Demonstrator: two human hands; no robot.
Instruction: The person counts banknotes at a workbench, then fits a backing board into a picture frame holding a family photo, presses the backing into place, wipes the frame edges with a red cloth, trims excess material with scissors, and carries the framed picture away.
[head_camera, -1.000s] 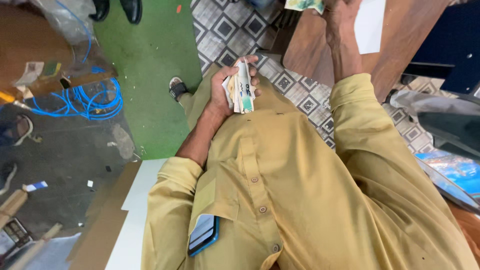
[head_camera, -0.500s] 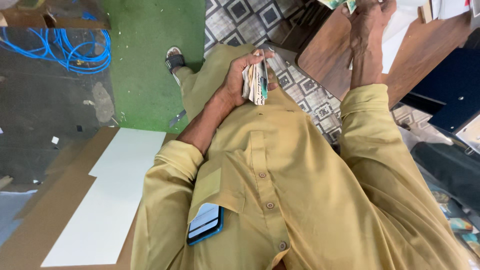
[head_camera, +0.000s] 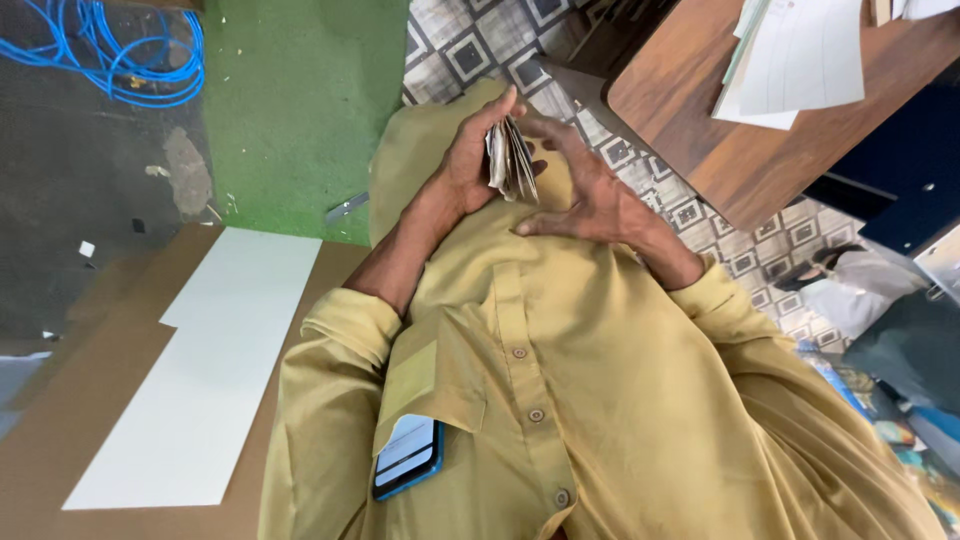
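My left hand (head_camera: 462, 165) is closed around a thick bundle of paper notes (head_camera: 510, 160), held upright in front of my lap. My right hand (head_camera: 592, 203) lies against the bundle's right side. Its fingertips touch the top edge and its thumb is spread away below. Both arms come out of the sleeves of a mustard-yellow shirt (head_camera: 600, 400). A blue-edged phone (head_camera: 408, 456) sticks out of the shirt's chest pocket.
A brown wooden table (head_camera: 730, 150) with white paper sheets (head_camera: 800, 60) stands at upper right. White boards (head_camera: 200, 370) lie on brown board at left. Beyond them are a green mat (head_camera: 300, 110), a coil of blue cable (head_camera: 120, 60) and patterned floor tiles (head_camera: 470, 50).
My right hand has come down from the wooden table to the bundle in my left hand. The view has shifted, so the table and the white boards show more.
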